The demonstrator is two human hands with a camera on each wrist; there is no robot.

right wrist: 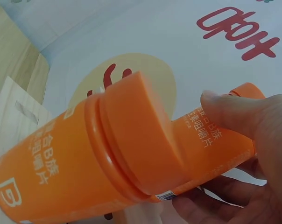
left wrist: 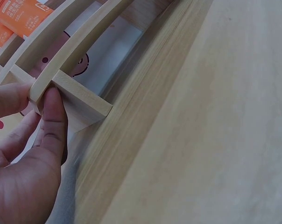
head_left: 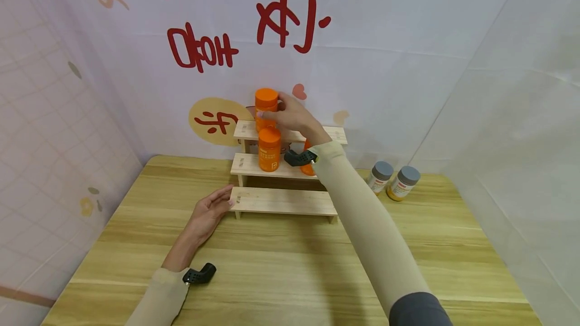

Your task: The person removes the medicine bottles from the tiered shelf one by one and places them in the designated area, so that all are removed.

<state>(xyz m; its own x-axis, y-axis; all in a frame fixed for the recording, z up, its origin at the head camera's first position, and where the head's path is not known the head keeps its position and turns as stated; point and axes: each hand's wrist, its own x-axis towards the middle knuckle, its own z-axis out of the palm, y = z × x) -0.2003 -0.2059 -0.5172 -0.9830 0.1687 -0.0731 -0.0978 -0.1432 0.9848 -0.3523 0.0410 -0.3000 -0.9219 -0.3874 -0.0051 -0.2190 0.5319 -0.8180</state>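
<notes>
A three-step wooden shelf (head_left: pixel 283 201) stands near the back wall. My right hand (head_left: pixel 295 115) grips an orange bottle (head_left: pixel 266 98) at the left end of its top step; in the right wrist view, thumb and fingers wrap that bottle (right wrist: pixel 197 133). Directly in front, on the middle step, a second orange bottle (head_left: pixel 269 154) stands upright. Farther right on that step is another orange bottle (head_left: pixel 307 169), mostly behind my right wrist. Pinched between thumb and fingers of my left hand (left wrist: pixel 31 170) is the left end of the shelf's lowest board (left wrist: pixel 68 53).
Two grey-capped bottles, a nearer-shelf one (head_left: pixel 379 177) and an outer one (head_left: pixel 403 183), stand on the wooden table (head_left: pixel 272 265) to the shelf's right. A white printed backdrop (head_left: pixel 385 64) rises behind and along both sides.
</notes>
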